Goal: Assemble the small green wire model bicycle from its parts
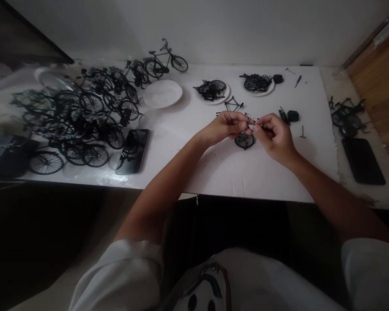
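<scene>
My left hand (228, 125) is closed, pinching a small metal handlebar-like part above a black spoked model bicycle wheel (245, 141). The wheel hangs just below the fingertips, and whether it is joined to that part is hard to tell. My right hand (275, 136) is closed too, its thumb and fingertips pressed together right beside the same part. Whatever it pinches is too small to make out. Behind my left hand, a dark model bicycle frame (234, 104) is partly hidden by the fingers.
Many assembled model bicycles (90, 101) crowd the left side. Along the back are a white plate (164, 94) and plates of black bicycle parts (210, 90). A phone (132, 151) lies left; another dark phone-like slab (363, 160) lies right. Small tools (302, 131) lie beyond my right hand.
</scene>
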Available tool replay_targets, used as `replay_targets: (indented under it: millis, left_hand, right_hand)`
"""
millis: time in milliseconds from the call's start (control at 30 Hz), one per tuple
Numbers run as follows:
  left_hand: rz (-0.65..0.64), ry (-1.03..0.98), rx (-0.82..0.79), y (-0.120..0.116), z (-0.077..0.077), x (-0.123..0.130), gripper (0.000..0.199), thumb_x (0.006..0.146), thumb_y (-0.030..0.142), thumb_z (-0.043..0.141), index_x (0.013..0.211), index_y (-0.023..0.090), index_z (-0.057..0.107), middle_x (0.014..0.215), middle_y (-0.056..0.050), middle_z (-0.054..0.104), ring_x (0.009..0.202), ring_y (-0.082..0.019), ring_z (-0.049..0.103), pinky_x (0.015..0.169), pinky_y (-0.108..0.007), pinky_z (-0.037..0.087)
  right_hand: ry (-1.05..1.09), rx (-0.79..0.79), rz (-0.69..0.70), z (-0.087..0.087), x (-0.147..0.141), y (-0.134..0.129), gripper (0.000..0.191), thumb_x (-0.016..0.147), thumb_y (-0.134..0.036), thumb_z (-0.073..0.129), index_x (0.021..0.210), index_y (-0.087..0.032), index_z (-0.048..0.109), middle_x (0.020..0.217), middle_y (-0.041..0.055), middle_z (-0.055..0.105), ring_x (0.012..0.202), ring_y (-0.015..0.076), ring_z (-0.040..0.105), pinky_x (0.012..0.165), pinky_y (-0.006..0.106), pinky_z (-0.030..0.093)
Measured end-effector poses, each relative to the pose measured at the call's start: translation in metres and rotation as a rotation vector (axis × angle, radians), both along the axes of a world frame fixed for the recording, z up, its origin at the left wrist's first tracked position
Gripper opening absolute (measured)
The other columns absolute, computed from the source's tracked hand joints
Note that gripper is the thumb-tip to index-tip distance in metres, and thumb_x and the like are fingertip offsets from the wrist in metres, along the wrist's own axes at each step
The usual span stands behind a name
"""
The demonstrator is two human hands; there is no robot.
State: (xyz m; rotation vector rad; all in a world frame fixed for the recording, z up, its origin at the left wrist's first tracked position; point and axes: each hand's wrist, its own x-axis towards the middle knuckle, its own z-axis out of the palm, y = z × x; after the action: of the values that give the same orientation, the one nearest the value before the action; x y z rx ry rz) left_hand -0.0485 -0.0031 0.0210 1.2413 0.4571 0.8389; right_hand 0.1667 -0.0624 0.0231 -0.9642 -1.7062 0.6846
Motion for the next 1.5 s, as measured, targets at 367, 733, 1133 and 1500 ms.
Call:
replay_targets:
  millis: [367,733,1133,1500]
  left_hand:
    - [0.004,-0.023,-0.1,-0.003,0.007,-0.001,0.034,0.074,0.033,0.104,0.085,0.015,0.077,0.084,-0.006,0.079,0.059,-0.008,0.062,0.046,-0.02,0.026]
    - [0.007,0.024,-0.146,-0.007,0.014,0.0,0.037,0.075,0.036,0.104,0.084,0.012,0.077,0.075,-0.007,0.076,0.052,-0.005,0.052,0.044,-0.021,0.022]
    - [0.021,0.051,-0.099,0.001,0.007,-0.008,0.038,0.074,0.035,0.104,0.082,0.014,0.073,0.087,-0.007,0.078,0.064,-0.009,0.068,0.047,-0.02,0.027]
    - [-0.08,0.106,0.022,0.005,0.012,-0.018,0.043,0.072,0.038,0.105,0.078,0.015,0.068,0.074,-0.008,0.079,0.05,-0.007,0.057,0.045,-0.021,0.029]
  right_hand:
    - [-0.031,0.121,-0.103,0.005,0.004,-0.001,0.03,0.101,-0.054,0.077,0.098,-0.025,0.074,0.073,-0.0021,0.056,0.056,0.0112,0.037,0.051,0.029,0.032]
    - [-0.08,0.13,-0.111,0.009,0.002,-0.003,0.025,0.098,-0.049,0.082,0.096,-0.025,0.075,0.067,-0.0049,0.051,0.053,0.0103,0.035,0.051,0.028,0.032]
    - [-0.169,0.196,-0.109,0.01,0.003,-0.002,0.031,0.105,-0.055,0.072,0.106,-0.025,0.08,0.065,-0.0033,0.056,0.053,0.0135,0.041,0.059,0.032,0.046]
    - [-0.394,0.277,0.004,0.007,0.006,-0.001,0.032,0.113,-0.047,0.061,0.107,-0.024,0.084,0.098,0.0079,0.085,0.083,0.0219,0.075,0.079,0.035,0.055]
